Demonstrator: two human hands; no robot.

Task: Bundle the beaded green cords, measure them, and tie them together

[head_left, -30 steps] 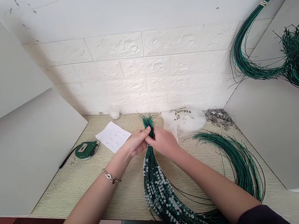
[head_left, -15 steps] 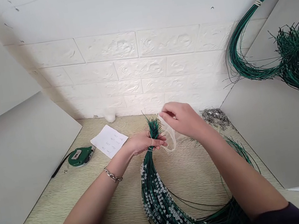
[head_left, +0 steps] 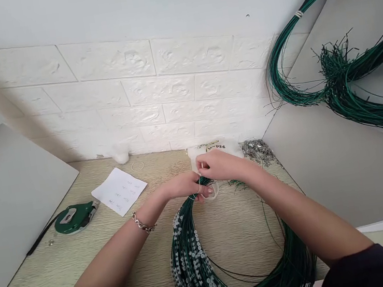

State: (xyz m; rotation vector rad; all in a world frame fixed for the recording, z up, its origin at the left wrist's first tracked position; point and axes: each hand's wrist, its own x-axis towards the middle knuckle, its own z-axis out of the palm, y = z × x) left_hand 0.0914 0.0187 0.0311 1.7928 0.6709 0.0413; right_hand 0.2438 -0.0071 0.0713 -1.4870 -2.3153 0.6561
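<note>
A thick bundle of thin green wires (head_left: 184,257), dotted with small white discs, curves in a big loop over the front of the table. My left hand (head_left: 187,186) is closed around the bundle near its cut ends, where a white band (head_left: 192,197) circles the wires. Just above and beside it, my right hand (head_left: 219,164) pinches a thin white elastic cord. A loose white loop of cord (head_left: 216,191) hangs below the fingers. The wire tips are partly hidden by both hands.
Behind my right hand lies a white plastic bag (head_left: 226,146) with writing, beside a pile of small metal pieces (head_left: 259,151). A paper note (head_left: 119,192) and a green tape measure (head_left: 75,218) sit at left. More green wire bundles (head_left: 293,92) hang at right.
My right hand has come down and left to the wire ends, drawing the white cord close to my left hand. The bag behind now shows more. The view has shifted right.
</note>
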